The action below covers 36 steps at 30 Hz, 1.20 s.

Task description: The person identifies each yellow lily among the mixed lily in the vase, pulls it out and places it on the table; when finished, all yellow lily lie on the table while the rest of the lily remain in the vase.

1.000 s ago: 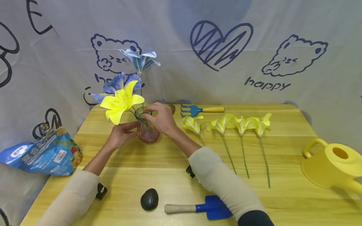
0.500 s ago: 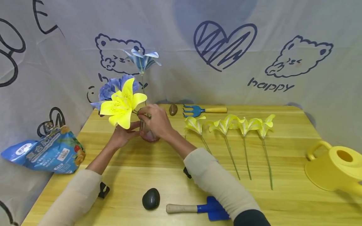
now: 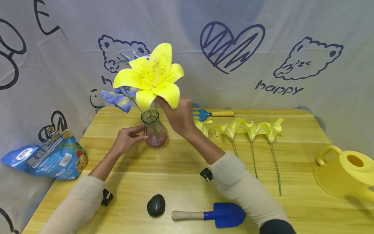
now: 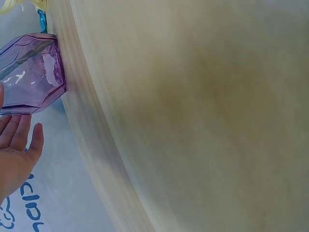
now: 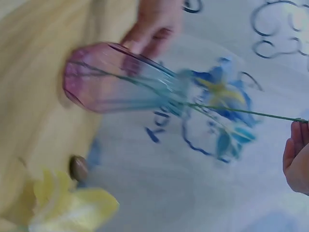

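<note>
A faceted glass vase (image 3: 155, 131), pink below and greenish at the neck, stands at the table's back left. My left hand (image 3: 127, 140) holds its left side between thumb and fingers; in the left wrist view the fingers (image 4: 19, 133) lie along the glass. Above the vase, my right hand (image 3: 180, 116) pinches the green stem (image 5: 260, 114) of a large yellow lily (image 3: 155, 78). In the right wrist view that stem runs down into the vase mouth. A blue-purple iris-like flower (image 3: 119, 97) and a pale blue flower (image 5: 229, 142), partly hidden in the head view, also stand in the vase.
Several yellow lilies (image 3: 252, 131) lie to the right, near a blue hand fork (image 3: 201, 114). A yellow watering can (image 3: 336, 175) stands at the right edge. In front are a black stone (image 3: 156, 205) and a blue trowel (image 3: 228, 215). A blue bag (image 3: 58, 159) lies left.
My right hand has lifted the yellow lily up and right from beside the vase's neck. The vase mouth now shows. My left hand stays on the vase.
</note>
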Each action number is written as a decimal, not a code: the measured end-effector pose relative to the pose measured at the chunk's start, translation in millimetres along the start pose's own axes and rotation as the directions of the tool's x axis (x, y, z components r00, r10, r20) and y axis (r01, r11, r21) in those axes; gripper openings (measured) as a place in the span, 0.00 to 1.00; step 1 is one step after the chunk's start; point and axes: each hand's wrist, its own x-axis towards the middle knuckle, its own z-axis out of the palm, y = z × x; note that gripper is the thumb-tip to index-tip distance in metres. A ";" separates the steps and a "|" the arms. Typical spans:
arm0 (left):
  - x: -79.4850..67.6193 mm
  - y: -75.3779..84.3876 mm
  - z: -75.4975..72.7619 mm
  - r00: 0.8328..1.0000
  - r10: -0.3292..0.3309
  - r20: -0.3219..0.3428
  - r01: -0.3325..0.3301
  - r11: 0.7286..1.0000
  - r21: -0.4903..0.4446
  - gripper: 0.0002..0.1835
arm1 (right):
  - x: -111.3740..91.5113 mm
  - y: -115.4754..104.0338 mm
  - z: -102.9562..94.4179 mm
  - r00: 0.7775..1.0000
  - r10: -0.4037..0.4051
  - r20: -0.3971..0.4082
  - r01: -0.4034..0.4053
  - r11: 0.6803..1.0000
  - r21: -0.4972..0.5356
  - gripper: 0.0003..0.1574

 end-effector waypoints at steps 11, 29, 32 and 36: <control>-7.5 -1.1 -12.6 0.998 -0.066 0.003 0.066 0.997 0.027 0.30 | -29.5 -10.4 -83.6 0.984 0.170 0.048 -0.170 0.985 0.004 0.04; -15.5 -4.2 -26.5 0.991 -0.131 0.026 0.131 0.991 0.002 0.31 | -100.6 70.3 -56.0 0.574 0.653 0.494 -0.452 0.755 -0.475 0.08; -15.4 -4.0 -26.8 0.991 -0.130 0.029 0.130 0.991 0.005 0.31 | -101.4 76.7 -50.1 0.568 0.660 0.492 -0.392 0.742 -0.544 0.09; -15.0 -2.8 -27.3 0.991 -0.128 0.035 0.127 0.992 0.019 0.31 | -101.1 79.2 -44.6 0.561 0.683 0.468 -0.352 0.708 -0.613 0.11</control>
